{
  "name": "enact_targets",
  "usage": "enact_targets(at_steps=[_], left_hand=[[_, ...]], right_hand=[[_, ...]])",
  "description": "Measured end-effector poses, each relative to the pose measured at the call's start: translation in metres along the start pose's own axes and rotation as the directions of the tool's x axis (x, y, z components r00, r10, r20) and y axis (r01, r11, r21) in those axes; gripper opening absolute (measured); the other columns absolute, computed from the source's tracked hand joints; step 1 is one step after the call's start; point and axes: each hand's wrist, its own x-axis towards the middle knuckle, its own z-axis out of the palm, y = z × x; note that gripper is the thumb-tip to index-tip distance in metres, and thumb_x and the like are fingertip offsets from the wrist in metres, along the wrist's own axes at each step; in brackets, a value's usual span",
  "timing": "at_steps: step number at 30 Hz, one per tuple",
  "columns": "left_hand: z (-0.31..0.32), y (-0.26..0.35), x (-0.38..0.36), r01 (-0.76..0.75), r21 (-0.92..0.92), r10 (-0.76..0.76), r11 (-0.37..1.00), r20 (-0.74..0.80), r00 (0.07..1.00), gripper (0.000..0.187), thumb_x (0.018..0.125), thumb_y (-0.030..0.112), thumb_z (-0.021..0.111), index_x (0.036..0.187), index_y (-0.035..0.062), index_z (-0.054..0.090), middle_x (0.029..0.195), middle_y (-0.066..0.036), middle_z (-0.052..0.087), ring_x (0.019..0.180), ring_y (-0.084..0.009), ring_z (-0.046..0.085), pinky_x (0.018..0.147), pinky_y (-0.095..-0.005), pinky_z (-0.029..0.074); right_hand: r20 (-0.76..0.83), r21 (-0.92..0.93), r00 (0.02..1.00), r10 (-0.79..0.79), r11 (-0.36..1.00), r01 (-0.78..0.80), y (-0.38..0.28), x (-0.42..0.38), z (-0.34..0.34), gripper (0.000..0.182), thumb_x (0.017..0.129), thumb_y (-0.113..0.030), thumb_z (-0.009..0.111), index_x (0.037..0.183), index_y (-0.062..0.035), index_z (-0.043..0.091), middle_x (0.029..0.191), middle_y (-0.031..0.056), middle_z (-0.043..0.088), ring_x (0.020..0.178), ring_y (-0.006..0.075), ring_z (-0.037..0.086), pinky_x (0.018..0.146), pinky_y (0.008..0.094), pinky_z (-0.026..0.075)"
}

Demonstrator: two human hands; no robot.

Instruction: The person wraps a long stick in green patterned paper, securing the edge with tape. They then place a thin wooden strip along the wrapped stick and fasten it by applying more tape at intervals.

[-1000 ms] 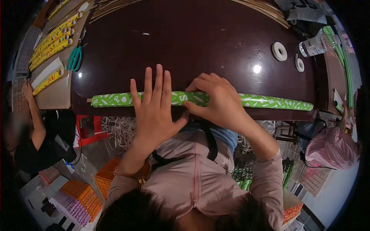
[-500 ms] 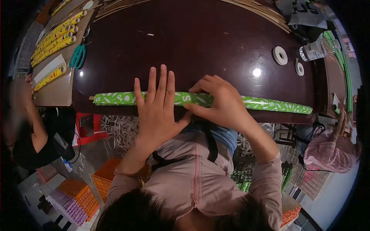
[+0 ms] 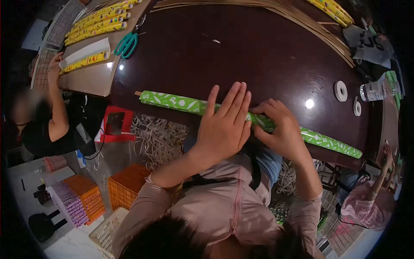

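A long roll of green wrapping paper point(image 3: 172, 102) with white print lies along the near side of the dark table point(image 3: 258, 60), slanting down to the right in the head view. A thin brown strip point(image 3: 137, 93) sticks out of its left end. My left hand point(image 3: 224, 127) rests flat across the middle of the roll, its fingers stretched out. Close beside it, my right hand point(image 3: 282, 127) grips the roll, thumb on the near side and bent fingers on the far side.
Teal-handled scissors point(image 3: 126, 45) lie left, near yellow rolls point(image 3: 103, 28). White tape rolls point(image 3: 340, 91) and a clear bottle point(image 3: 373, 91) stand right. Brown strips point(image 3: 276, 9) line the far edge. Co-workers sit on both sides; one's hand point(image 3: 55, 64) is beside a yellow roll.
The camera view has swung, so the table and roll appear shifted and more slanted. My left hand has slid along the roll toward my right hand, its fingers closer together.
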Motion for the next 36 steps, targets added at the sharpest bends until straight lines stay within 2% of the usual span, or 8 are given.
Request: enact_targets(at_steps=[1, 8, 14, 20, 23, 27, 31, 36], left_hand=[[0.002, 0.004, 0.002, 0.014, -0.022, -0.015, 1.0, -0.018, 1.0, 0.053, 0.095, 0.022, 0.049, 0.141, -0.0042, 0.042, 0.147, -0.019, 0.042, 0.142, -0.0295, 0.032, 0.117, -0.0545, 0.016], [0.011, -0.003, -0.007, 0.056, 0.033, -0.054, 0.998, -0.048, 0.997, 0.054, 0.099, 0.026, 0.045, 0.144, -0.0034, 0.039, 0.151, -0.018, 0.038, 0.143, -0.0288, 0.031, 0.118, -0.0506, 0.017], [0.005, -0.027, -0.023, 0.226, 0.176, -0.205, 0.958, -0.13, 0.97, 0.058, 0.1, 0.03, 0.041, 0.145, -0.0046, 0.036, 0.152, -0.02, 0.034, 0.144, -0.0299, 0.029, 0.117, -0.0478, 0.018], [-0.001, -0.064, -0.051, 0.443, 0.194, -0.381, 0.875, -0.289, 0.878, 0.06, 0.101, 0.028, 0.037, 0.149, -0.0069, 0.025, 0.154, -0.025, 0.026, 0.145, -0.0363, 0.024, 0.118, -0.0471, 0.017], [-0.006, -0.09, -0.067, 0.581, 0.154, -0.493, 0.799, -0.386, 0.78, 0.058, 0.102, 0.026, 0.035, 0.149, -0.006, 0.023, 0.154, -0.026, 0.026, 0.145, -0.0374, 0.022, 0.118, -0.0494, 0.015], [-0.016, -0.129, -0.1, 0.679, 0.155, -0.602, 0.718, -0.351, 0.717, 0.055, 0.103, 0.023, 0.033, 0.151, -0.0037, 0.02, 0.155, -0.025, 0.025, 0.146, -0.0352, 0.022, 0.118, -0.0505, 0.011], [-0.033, -0.144, -0.102, 0.583, -0.034, -0.499, 0.812, -0.558, 0.663, 0.053, 0.104, 0.02, 0.03, 0.15, -0.0041, 0.021, 0.156, -0.023, 0.025, 0.146, -0.0338, 0.021, 0.118, -0.0501, 0.009], [-0.038, -0.134, -0.071, 0.46, 0.069, -0.389, 0.885, -0.432, 0.813, 0.055, 0.103, 0.022, 0.033, 0.15, -0.0036, 0.023, 0.156, -0.019, 0.026, 0.147, -0.0327, 0.021, 0.118, -0.0508, 0.007]], right_hand=[[-0.001, -0.001, 1.0, 0.002, 1.0, -0.002, 0.0, 0.0, 0.0, 0.029, 0.072, -0.012, 0.07, 0.099, -0.0023, 0.067, 0.091, 0.0103, 0.061, 0.087, 0.0297, 0.058, 0.077, 0.0398, 0.048], [0.036, 0.038, 0.999, -0.005, 0.999, 0.004, 0.004, 0.0, -0.003, 0.028, 0.073, -0.012, 0.071, 0.099, -0.0019, 0.067, 0.092, 0.0102, 0.061, 0.088, 0.0294, 0.058, 0.077, 0.0394, 0.048], [0.055, 0.051, 0.998, 0.016, 0.999, -0.019, 0.003, 0.0, -0.004, 0.028, 0.075, -0.012, 0.071, 0.101, -0.0029, 0.068, 0.091, 0.0098, 0.061, 0.088, 0.029, 0.058, 0.078, 0.0389, 0.048], [0.044, 0.071, 0.999, 0.011, 0.997, -0.014, 0.006, 0.0, -0.003, 0.027, 0.075, -0.012, 0.072, 0.101, -0.0032, 0.068, 0.09, 0.0099, 0.06, 0.088, 0.0287, 0.059, 0.078, 0.0389, 0.048], [0.036, 0.071, 0.999, 0.018, 0.997, -0.02, 0.005, 0.0, -0.003, 0.027, 0.076, -0.011, 0.071, 0.101, -0.0034, 0.068, 0.089, 0.0097, 0.06, 0.088, 0.0289, 0.059, 0.078, 0.0388, 0.048], [0.046, 0.07, 0.999, 0.016, 0.997, -0.019, 0.005, 0.0, -0.004, 0.026, 0.076, -0.01, 0.072, 0.1, -0.0035, 0.068, 0.089, 0.0093, 0.06, 0.087, 0.0291, 0.059, 0.076, 0.0389, 0.049], [0.046, 0.081, 0.999, 0.005, 0.997, -0.008, 0.005, -0.001, -0.005, 0.026, 0.076, -0.01, 0.072, 0.101, -0.003, 0.068, 0.089, 0.01, 0.06, 0.087, 0.0293, 0.059, 0.077, 0.0393, 0.048], [0.077, 0.088, 0.997, 0.016, 0.996, -0.023, 0.005, -0.001, -0.006, 0.028, 0.076, -0.01, 0.072, 0.103, -0.0016, 0.068, 0.088, 0.0116, 0.059, 0.088, 0.0303, 0.058, 0.078, 0.0394, 0.047]])
